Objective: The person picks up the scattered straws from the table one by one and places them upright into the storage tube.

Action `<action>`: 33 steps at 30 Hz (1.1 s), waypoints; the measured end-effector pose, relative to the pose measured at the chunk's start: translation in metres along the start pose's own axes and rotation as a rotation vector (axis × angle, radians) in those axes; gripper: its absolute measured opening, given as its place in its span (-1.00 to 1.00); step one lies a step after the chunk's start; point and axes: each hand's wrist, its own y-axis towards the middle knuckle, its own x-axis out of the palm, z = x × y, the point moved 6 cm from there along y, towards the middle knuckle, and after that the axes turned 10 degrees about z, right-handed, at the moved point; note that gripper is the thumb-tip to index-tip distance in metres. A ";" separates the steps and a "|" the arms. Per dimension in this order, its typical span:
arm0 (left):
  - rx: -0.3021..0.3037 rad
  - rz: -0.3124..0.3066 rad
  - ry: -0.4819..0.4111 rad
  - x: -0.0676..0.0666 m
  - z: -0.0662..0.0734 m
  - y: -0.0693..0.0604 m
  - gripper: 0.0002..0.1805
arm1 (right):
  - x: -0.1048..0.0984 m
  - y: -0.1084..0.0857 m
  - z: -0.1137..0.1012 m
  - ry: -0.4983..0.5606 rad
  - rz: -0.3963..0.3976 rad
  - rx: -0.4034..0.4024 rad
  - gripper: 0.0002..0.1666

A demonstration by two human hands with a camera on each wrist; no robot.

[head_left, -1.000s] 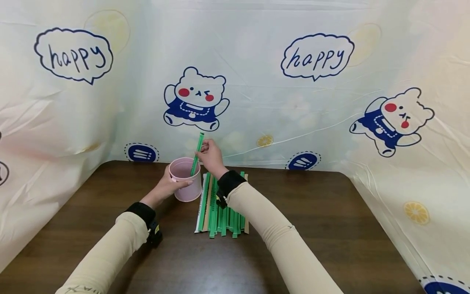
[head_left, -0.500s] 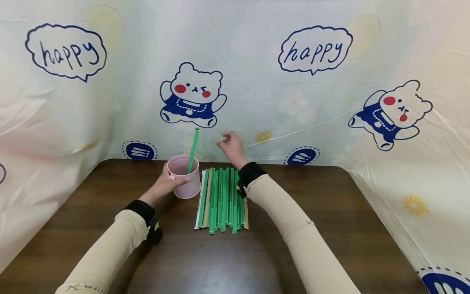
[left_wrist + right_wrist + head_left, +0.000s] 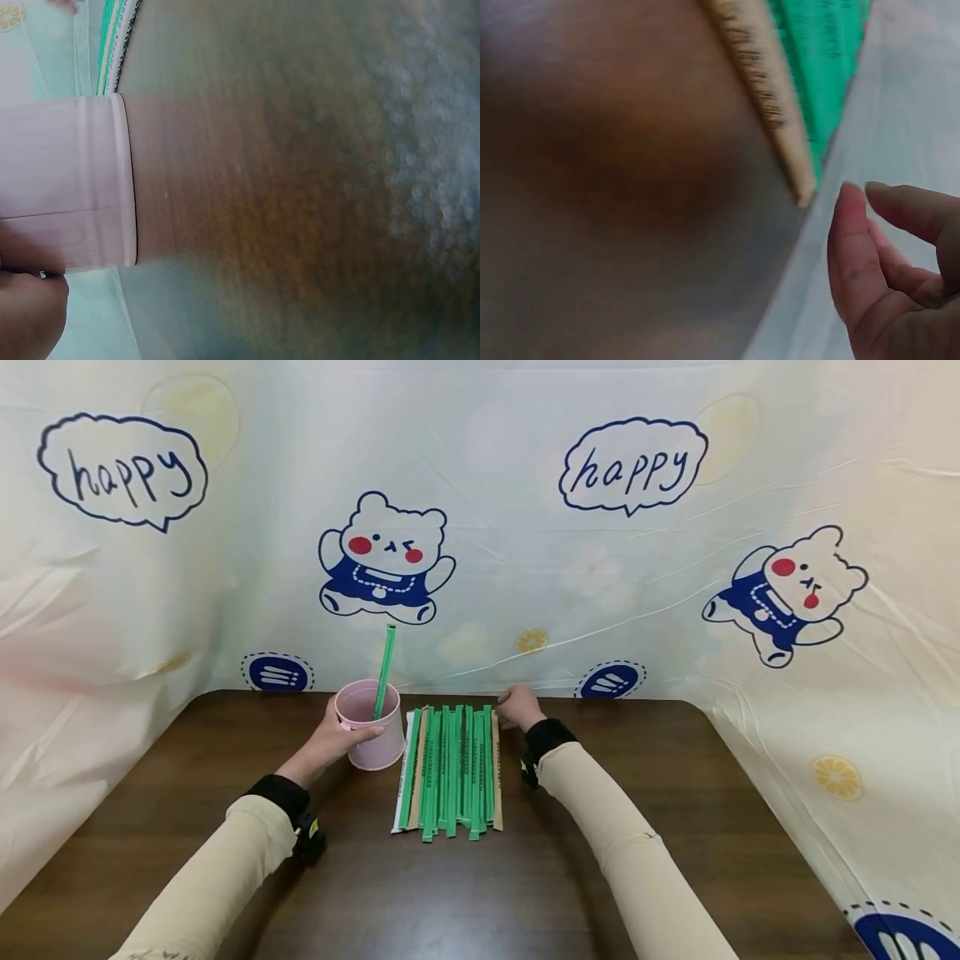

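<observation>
The right hand, fingertips slightly apart near the counter's far edge, should pinch just the nearest stick, the left hand clamped on the cup.

A round, pale pink cup is stood upright on the worktop, gripped by the left hand; a long, slim green stick is leaned inside it, its top raised well above the rim; just to the right, slim, printed green sticks are laid lengthwise in a flat row, their ends uneven; the row is bordered by a white stick at left and a brown stick at right, whose far end is approached closely by the right hand.
</observation>
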 end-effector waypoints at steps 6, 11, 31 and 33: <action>0.026 0.009 -0.003 -0.003 -0.001 -0.001 0.17 | 0.009 -0.003 0.016 -0.039 0.006 0.050 -0.91; 0.035 0.019 -0.014 -0.006 0.000 -0.002 0.17 | 0.015 -0.004 0.015 -0.075 0.009 0.040 -0.79; 0.049 0.010 -0.008 -0.001 0.001 -0.002 0.16 | 0.010 -0.020 0.006 -0.232 0.044 0.014 -0.82; 0.048 0.010 -0.010 0.000 0.001 -0.002 0.16 | 0.005 -0.020 0.005 -0.219 0.051 0.018 -0.87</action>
